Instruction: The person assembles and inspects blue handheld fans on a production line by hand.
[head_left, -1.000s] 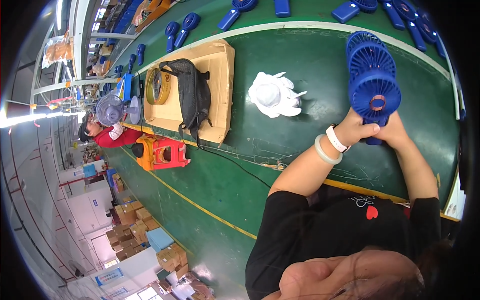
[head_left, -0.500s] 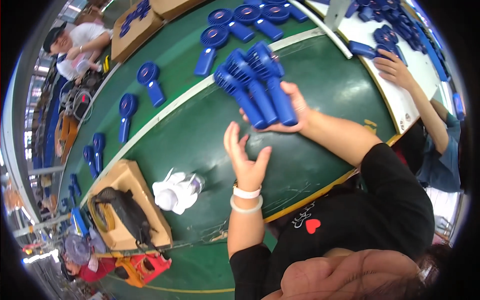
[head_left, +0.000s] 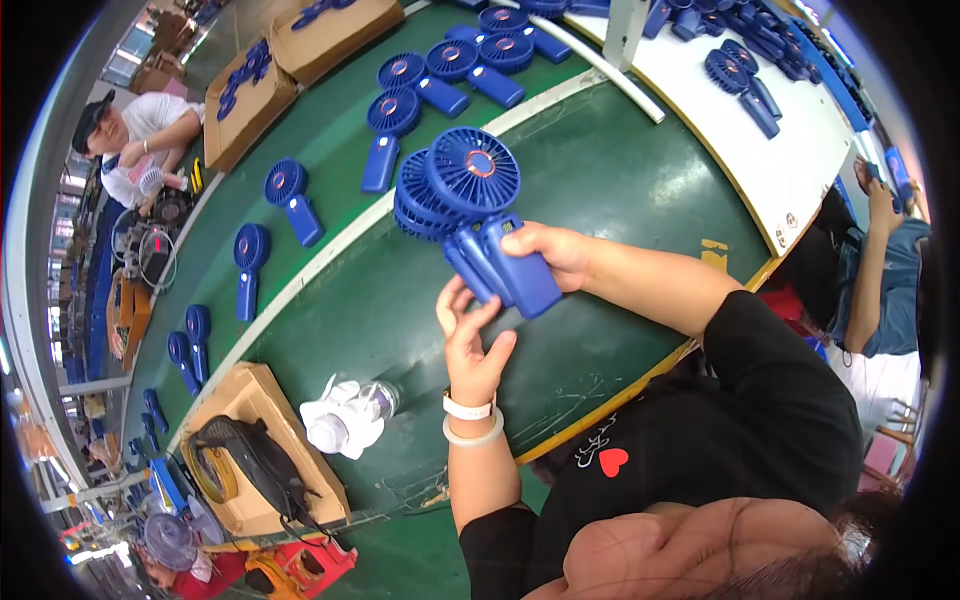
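Note:
A small stack of blue handheld fans (head_left: 474,170) is gripped in my right hand (head_left: 560,255), which is closed around the handles with the thumb on top. The front fan's round grille is turned up, and the others lie partly hidden behind it. Just below the handles is my left hand (head_left: 473,350), its thumb and fingers apart. Its fingertips come up to the lower ends of the handles; whether they touch is hard to tell. A white band and a pale bangle circle the left wrist.
More blue fans (head_left: 452,62) lie along the green belt (head_left: 330,190) beyond a pale rail. At left stand a cardboard box (head_left: 325,490) with a black bag and a white-wrapped bottle (head_left: 345,415). A white board (head_left: 740,150) at right holds several fans. Two other people sit nearby.
My right hand has turned the fans so a grille faces up and lowered them. My left hand has come up to the handles. The co-worker's hand at right has left the white board.

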